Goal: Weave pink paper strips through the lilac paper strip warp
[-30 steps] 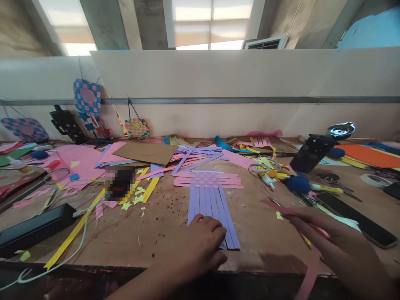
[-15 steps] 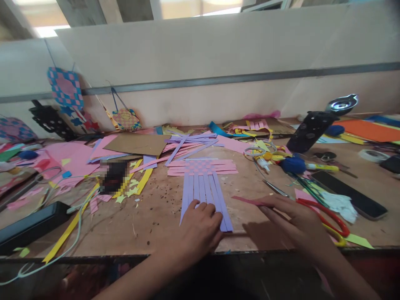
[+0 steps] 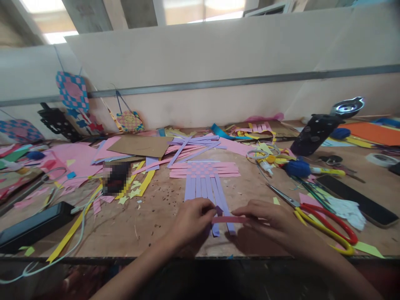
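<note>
Purple paper strips run toward me from a small pink-and-purple woven patch, where pink strips cross them. My left hand lies over the near part of the purple strips, its thumb and finger pinched on one raised purple strip. A loose pink paper strip is gripped by my right hand, between thumb and fingers. That strip lies across the purple ones, its left end at my left fingertips. Whether the left fingers also touch it, I cannot tell.
Scissors with red and yellow handles lie beside my right hand, near a phone and blue yarn. Brown cardboard and loose paper strips are behind. A black power block with a cable is at the left.
My left hand has gone from resting flat over the purple strips to pinching one up. My right hand has brought the pink strip leftward to it, uncovering more of the scissors.
</note>
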The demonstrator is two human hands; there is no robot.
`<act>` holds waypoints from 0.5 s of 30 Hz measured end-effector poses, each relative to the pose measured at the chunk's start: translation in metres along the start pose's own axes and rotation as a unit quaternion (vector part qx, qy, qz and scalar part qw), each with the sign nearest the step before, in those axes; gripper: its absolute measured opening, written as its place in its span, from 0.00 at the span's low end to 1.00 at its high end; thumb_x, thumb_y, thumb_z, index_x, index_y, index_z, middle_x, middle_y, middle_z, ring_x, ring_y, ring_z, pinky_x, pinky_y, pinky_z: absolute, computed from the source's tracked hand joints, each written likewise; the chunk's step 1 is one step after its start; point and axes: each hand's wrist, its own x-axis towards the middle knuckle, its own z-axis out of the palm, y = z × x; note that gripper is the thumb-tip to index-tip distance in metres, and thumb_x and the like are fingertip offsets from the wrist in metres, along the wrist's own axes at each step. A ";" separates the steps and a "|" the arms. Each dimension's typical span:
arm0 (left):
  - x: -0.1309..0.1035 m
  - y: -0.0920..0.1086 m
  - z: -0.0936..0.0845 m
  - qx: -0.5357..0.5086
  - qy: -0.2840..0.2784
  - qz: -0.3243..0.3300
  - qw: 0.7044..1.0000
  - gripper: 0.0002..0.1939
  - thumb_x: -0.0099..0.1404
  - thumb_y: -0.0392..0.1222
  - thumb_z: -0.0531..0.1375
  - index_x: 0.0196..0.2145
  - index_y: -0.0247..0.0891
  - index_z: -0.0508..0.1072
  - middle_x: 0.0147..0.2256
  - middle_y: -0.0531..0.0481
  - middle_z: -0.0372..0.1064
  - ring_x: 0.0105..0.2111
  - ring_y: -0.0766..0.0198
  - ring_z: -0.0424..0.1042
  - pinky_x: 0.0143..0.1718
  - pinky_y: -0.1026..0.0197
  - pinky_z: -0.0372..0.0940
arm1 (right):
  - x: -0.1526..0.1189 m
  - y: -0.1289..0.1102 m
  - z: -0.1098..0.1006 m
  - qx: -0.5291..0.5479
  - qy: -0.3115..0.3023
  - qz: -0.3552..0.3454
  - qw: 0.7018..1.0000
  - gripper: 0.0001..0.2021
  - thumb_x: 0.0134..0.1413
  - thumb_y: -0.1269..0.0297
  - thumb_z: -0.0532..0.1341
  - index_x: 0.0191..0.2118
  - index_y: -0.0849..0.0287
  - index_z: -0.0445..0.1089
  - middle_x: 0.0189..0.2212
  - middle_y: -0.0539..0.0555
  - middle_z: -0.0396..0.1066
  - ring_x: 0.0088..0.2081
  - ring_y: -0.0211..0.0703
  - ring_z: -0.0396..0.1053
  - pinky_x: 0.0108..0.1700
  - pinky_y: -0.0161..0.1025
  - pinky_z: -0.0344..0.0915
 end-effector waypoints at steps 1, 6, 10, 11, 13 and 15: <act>0.002 -0.002 -0.002 -0.038 -0.001 -0.015 0.999 0.12 0.71 0.43 0.58 0.37 0.40 0.82 0.34 0.49 0.80 0.35 0.59 0.76 0.36 0.60 0.66 | 0.004 -0.002 0.003 0.001 -0.016 0.018 1.000 0.12 0.68 0.54 0.61 0.51 0.48 0.79 0.36 0.50 0.78 0.38 0.43 0.75 0.40 0.37 0.68; 0.008 -0.009 -0.009 -0.106 -0.008 -0.035 0.994 0.13 0.70 0.47 0.58 0.37 0.40 0.81 0.33 0.49 0.79 0.36 0.57 0.77 0.36 0.59 0.69 | 0.030 0.005 0.019 0.016 -0.071 0.077 0.994 0.14 0.63 0.64 0.63 0.54 0.51 0.72 0.30 0.46 0.77 0.32 0.43 0.74 0.32 0.35 0.63; 0.009 -0.010 -0.011 -0.086 0.017 -0.017 0.996 0.11 0.69 0.45 0.59 0.36 0.41 0.80 0.36 0.48 0.79 0.38 0.57 0.76 0.38 0.58 0.70 | 0.049 0.021 0.030 -0.041 -0.038 0.061 0.997 0.19 0.58 0.70 0.62 0.55 0.54 0.70 0.29 0.46 0.77 0.31 0.43 0.74 0.31 0.35 0.63; 0.009 -0.010 -0.011 -0.079 0.026 -0.013 0.996 0.11 0.69 0.44 0.59 0.36 0.41 0.80 0.36 0.48 0.79 0.39 0.57 0.76 0.39 0.58 0.69 | 0.052 0.024 0.032 -0.056 -0.023 0.054 0.997 0.18 0.59 0.70 0.62 0.55 0.55 0.70 0.29 0.47 0.77 0.31 0.44 0.74 0.32 0.35 0.64; 0.008 -0.010 -0.011 -0.065 0.044 -0.006 0.997 0.09 0.69 0.42 0.59 0.36 0.41 0.80 0.37 0.48 0.79 0.40 0.57 0.76 0.41 0.57 0.69 | 0.056 0.030 0.035 -0.084 0.012 0.041 0.996 0.18 0.58 0.70 0.62 0.55 0.56 0.71 0.35 0.52 0.78 0.37 0.47 0.75 0.36 0.38 0.67; 0.007 -0.009 -0.011 -0.055 0.050 0.002 0.997 0.09 0.69 0.41 0.59 0.35 0.42 0.80 0.37 0.49 0.79 0.40 0.57 0.76 0.42 0.58 0.69 | 0.056 0.032 0.036 -0.108 0.044 0.027 0.993 0.18 0.57 0.71 0.62 0.53 0.57 0.72 0.43 0.58 0.78 0.46 0.52 0.75 0.46 0.44 0.69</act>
